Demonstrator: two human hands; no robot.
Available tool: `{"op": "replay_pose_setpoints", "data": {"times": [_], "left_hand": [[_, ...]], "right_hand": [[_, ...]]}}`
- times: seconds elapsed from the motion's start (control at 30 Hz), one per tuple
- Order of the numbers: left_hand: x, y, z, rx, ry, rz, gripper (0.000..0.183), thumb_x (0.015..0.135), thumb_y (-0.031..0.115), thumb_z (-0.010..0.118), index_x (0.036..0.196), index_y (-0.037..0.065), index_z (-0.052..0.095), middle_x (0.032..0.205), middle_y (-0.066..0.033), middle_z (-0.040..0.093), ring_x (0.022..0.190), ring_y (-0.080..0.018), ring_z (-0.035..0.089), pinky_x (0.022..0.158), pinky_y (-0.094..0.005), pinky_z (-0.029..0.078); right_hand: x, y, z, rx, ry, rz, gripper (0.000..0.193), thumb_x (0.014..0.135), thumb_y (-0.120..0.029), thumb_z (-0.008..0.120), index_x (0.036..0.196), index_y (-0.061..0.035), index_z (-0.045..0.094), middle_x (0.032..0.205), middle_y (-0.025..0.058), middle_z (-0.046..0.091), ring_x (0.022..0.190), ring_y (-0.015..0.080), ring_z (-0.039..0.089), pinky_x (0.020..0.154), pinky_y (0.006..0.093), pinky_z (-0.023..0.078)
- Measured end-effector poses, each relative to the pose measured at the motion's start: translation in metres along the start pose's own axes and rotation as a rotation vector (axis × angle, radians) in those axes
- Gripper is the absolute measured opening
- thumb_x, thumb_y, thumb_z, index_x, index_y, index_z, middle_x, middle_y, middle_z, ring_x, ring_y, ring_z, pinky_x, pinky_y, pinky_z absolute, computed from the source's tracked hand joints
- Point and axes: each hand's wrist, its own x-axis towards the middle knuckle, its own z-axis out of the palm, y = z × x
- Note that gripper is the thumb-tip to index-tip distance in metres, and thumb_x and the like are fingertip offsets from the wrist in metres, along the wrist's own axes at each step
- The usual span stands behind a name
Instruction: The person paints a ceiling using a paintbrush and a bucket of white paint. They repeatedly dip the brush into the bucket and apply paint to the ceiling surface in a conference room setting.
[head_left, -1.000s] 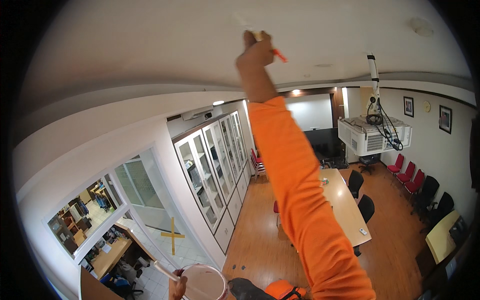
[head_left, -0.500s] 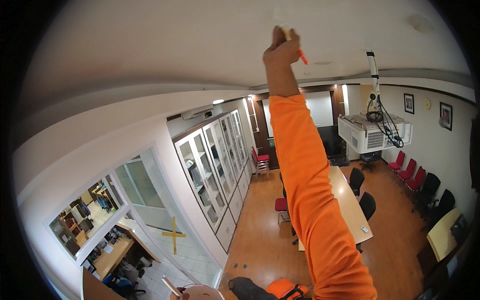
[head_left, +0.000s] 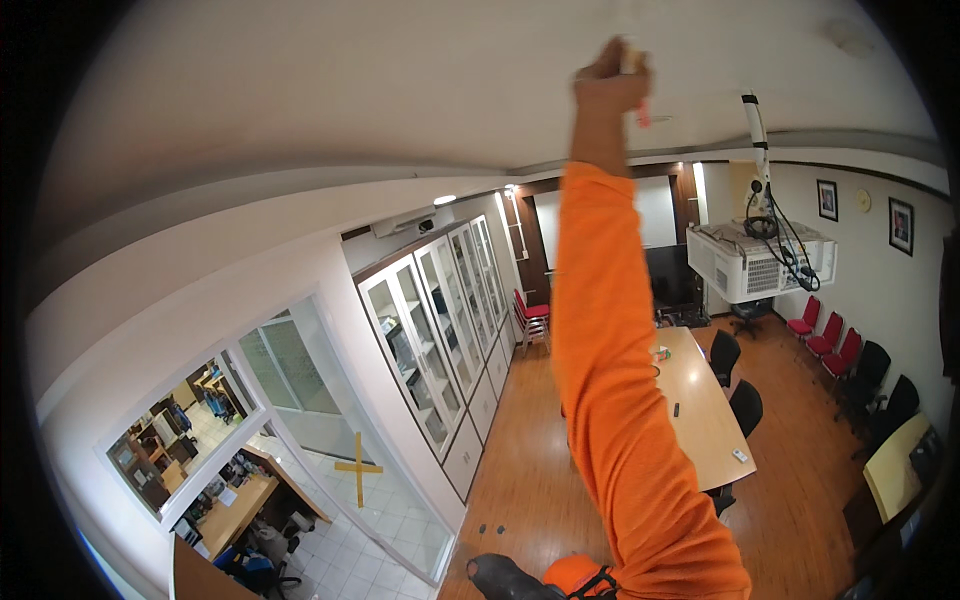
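Observation:
My right arm, in an orange sleeve, reaches up to the white ceiling (head_left: 330, 70). Closed fingers of my right hand (head_left: 610, 85) grip what looks like a small paintbrush (head_left: 643, 115), with a pale upper part and a red handle end hanging below the fist. Its tip is at or close to the ceiling; motion blur hides whether they touch. My left hand is outside the picture.
A white projector (head_left: 760, 262) with dangling cables hangs to the right. Below are a long table (head_left: 700, 400), black chairs (head_left: 745, 405), a dark-covered foot (head_left: 500, 578) and an orange item with black straps (head_left: 575, 574). Glass-door cabinets (head_left: 430, 340) line the left wall.
My right hand and the paintbrush have shifted right along the ceiling, and the view has shifted slightly. A pinkish round container with a pale stick has left the lower edge.

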Motion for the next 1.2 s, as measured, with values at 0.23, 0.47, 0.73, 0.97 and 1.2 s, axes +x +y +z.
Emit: {"op": "replay_pose_setpoints", "data": {"times": [0.23, 0.47, 0.73, 0.97, 1.2], "left_hand": [[0.031, 0.039, 0.011, 0.015, -0.012, 0.072, 0.053, 0.096, 0.036, 0.063, 0.130, -0.004, 0.056, 0.113, -0.0154, 0.060, 0.102, -0.0237, 0.052, 0.089, -0.0404, 0.045], [-0.007, 0.005, -0.002, -0.022, -0.015, -0.035, 0.053, 0.096, 0.037, 0.063, 0.130, -0.003, 0.056, 0.111, -0.0144, 0.060, 0.101, -0.0225, 0.052, 0.088, -0.0387, 0.046], [0.015, 0.024, 0.005, 0.025, -0.059, 0.028, 0.050, 0.096, 0.035, 0.064, 0.128, -0.002, 0.057, 0.110, -0.0116, 0.060, 0.099, -0.0210, 0.052, 0.086, -0.0365, 0.046], [-0.003, 0.000, -0.004, -0.051, -0.057, 0.012, 0.048, 0.098, 0.028, 0.063, 0.135, -0.002, 0.056, 0.127, -0.0138, 0.060, 0.117, -0.0262, 0.053, 0.101, -0.0387, 0.043], [-0.014, 0.024, 0.001, 0.014, -0.020, 0.030, 0.055, 0.095, 0.030, 0.066, 0.139, -0.001, 0.055, 0.133, -0.0184, 0.058, 0.126, -0.0279, 0.051, 0.109, -0.0400, 0.038]], "right_hand": [[-0.026, 0.043, -0.029, -0.380, 0.187, -0.052, 0.026, 0.092, -0.011, 0.063, 0.107, 0.0078, 0.053, 0.094, 0.0174, 0.064, 0.076, 0.0260, 0.069, 0.069, 0.0346, 0.065], [0.000, -0.049, 0.043, -0.064, -0.034, 0.018, 0.034, 0.096, -0.017, 0.058, 0.115, 0.0101, 0.051, 0.103, 0.0168, 0.063, 0.095, 0.0270, 0.069, 0.088, 0.0331, 0.064], [-0.029, 0.050, -0.033, -0.132, 0.171, 0.094, 0.028, 0.097, -0.021, 0.058, 0.111, 0.0029, 0.053, 0.099, 0.0139, 0.065, 0.080, 0.0237, 0.069, 0.070, 0.0267, 0.062], [0.007, -0.019, 0.026, -0.301, 0.008, 0.092, 0.026, 0.096, -0.016, 0.062, 0.112, 0.0036, 0.055, 0.105, 0.0172, 0.062, 0.092, 0.0290, 0.069, 0.078, 0.0330, 0.066], [-0.015, -0.005, -0.019, 0.315, 0.012, 0.234, 0.032, 0.098, -0.020, 0.062, 0.124, -0.0025, 0.056, 0.112, 0.0150, 0.060, 0.103, 0.0296, 0.066, 0.092, 0.0351, 0.063]]}}
